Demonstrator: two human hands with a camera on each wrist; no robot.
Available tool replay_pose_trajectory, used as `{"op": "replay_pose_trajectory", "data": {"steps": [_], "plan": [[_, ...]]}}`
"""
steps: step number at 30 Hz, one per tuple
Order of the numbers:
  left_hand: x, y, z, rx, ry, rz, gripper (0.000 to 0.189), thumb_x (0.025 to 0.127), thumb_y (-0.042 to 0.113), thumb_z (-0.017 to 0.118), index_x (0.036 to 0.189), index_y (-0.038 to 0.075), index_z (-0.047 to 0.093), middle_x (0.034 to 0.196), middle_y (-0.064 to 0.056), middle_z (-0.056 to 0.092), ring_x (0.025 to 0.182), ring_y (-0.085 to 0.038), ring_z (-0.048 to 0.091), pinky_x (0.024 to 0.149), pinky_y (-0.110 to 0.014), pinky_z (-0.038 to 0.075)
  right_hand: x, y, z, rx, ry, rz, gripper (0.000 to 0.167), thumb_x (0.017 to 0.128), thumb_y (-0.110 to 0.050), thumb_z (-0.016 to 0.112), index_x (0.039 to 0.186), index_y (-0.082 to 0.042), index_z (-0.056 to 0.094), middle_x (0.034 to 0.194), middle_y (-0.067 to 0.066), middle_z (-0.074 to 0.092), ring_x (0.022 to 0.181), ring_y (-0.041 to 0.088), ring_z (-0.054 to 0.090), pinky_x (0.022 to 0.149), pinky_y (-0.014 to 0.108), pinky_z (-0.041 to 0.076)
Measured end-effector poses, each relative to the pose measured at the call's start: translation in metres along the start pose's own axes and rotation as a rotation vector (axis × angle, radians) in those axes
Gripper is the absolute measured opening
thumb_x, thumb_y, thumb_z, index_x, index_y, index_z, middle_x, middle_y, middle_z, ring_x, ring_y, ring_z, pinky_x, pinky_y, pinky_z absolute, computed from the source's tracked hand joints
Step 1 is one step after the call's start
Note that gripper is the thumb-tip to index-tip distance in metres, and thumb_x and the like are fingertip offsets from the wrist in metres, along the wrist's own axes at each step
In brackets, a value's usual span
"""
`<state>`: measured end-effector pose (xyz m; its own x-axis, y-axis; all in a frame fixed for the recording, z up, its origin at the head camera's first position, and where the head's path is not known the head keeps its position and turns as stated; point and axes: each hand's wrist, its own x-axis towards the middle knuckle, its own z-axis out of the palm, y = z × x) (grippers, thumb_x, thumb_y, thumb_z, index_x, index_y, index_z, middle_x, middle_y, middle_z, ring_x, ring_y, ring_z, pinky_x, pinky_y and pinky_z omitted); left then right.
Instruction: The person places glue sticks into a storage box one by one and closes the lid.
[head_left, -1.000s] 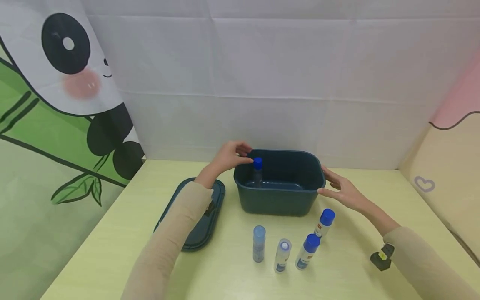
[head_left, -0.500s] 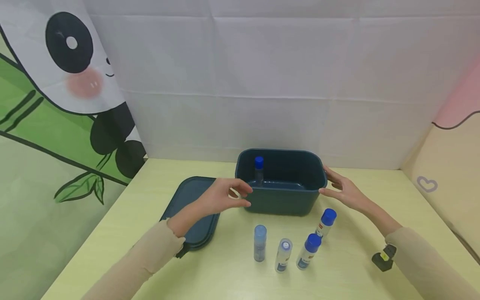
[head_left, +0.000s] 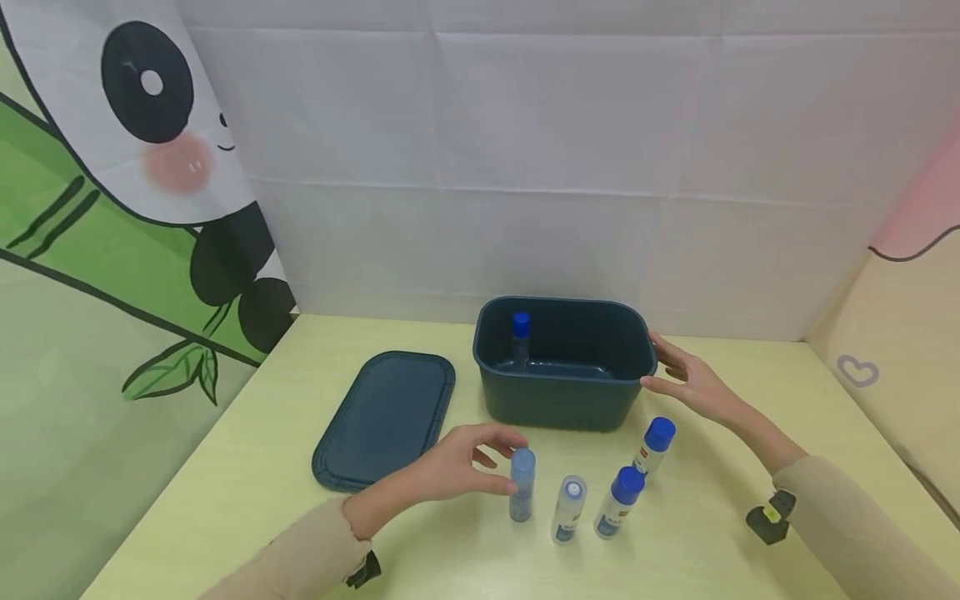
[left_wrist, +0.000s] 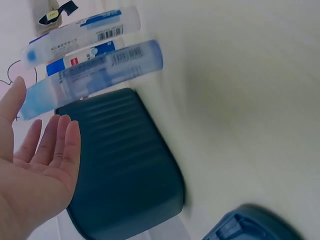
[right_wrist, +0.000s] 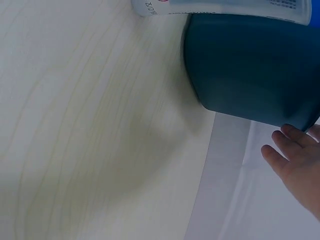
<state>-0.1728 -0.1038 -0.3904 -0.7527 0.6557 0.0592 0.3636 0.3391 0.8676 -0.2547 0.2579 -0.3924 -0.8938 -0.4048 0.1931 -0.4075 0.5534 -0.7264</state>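
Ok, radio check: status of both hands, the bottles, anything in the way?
Left hand at pale-blue bottle, no firm grip visible. Right hand at right end of box. One blue-capped bottle inside box. Nothing seen blocking left hand.

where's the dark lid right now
In the head view, the dark lid lies on the table, left of the bin and near the left hand.

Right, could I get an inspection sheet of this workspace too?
Surface: pale yellow wood-grain table
Job's things: dark teal rectangular plastic bin, blue-capped plastic tube standing inside; in front, translucent pale-blue cylindrical tube, clear pale-capped tube, two blue-capped white-labelled tubes; alongside, dark teal flat lid
Clutter: nothing seen
Grips: left grip at the pale-blue tube's top, contact unclear; right grip at the bin's right end
Cables: nothing seen
Surroundings: creased white cloth backdrop, cartoon panda print
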Motion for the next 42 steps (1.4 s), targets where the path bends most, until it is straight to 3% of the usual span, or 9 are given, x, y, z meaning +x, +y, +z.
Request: {"op": "replay_pose_trajectory", "data": {"steps": [10,22,26,32,42], "plan": [[0.008,-0.005,0.011,-0.024,0.055,0.031,0.032,0.077,0.014,0.072,0.107,0.007,0.062,0.097,-0.002,0.064,0.09,-0.009,0.057,0.073,-0.024,0.051,0.005,-0.001,-0.006,-0.004,-0.009,-0.013,0.074,0.089,-0.02,0.058,0.145,-0.002,0.014,0.145,0.027,0.02,0.126,0.048,0.027,0.099,0.057,0.027],[0.014,-0.005,0.008,-0.032,0.067,0.032,0.029,0.075,0.014,0.074,0.101,0.006,0.064,0.093,-0.003,0.064,0.087,-0.008,0.058,0.072,-0.025,0.051,0.01,0.004,-0.009,-0.004,-0.02,-0.019,0.074,0.089,-0.02,0.059,0.145,-0.002,0.014,0.145,0.027,0.02,0.126,0.048,0.028,0.099,0.058,0.027],[0.017,0.004,-0.004,-0.011,0.088,0.053,0.031,0.076,0.014,0.073,0.103,0.005,0.063,0.093,-0.003,0.064,0.087,-0.01,0.058,0.073,-0.026,0.052,0.01,0.005,-0.011,-0.005,-0.025,-0.018,0.074,0.089,-0.02,0.059,0.145,-0.002,0.014,0.145,0.026,0.02,0.126,0.047,0.027,0.099,0.058,0.027],[0.026,0.023,-0.032,0.024,0.173,0.098,0.031,0.077,0.012,0.072,0.105,0.004,0.062,0.093,-0.005,0.063,0.086,-0.015,0.058,0.072,-0.03,0.052,0.013,0.008,-0.014,-0.011,-0.035,-0.027,0.074,0.089,-0.021,0.058,0.145,-0.002,0.013,0.145,0.026,0.019,0.127,0.048,0.027,0.099,0.058,0.026],[0.061,0.057,-0.083,0.059,0.355,0.12,0.029,0.079,0.011,0.07,0.106,0.002,0.061,0.091,-0.009,0.063,0.085,-0.02,0.058,0.072,-0.033,0.051,0.015,0.011,-0.02,-0.016,-0.041,-0.028,0.074,0.089,-0.02,0.058,0.144,-0.001,0.013,0.144,0.028,0.021,0.126,0.048,0.028,0.098,0.058,0.027]]}}
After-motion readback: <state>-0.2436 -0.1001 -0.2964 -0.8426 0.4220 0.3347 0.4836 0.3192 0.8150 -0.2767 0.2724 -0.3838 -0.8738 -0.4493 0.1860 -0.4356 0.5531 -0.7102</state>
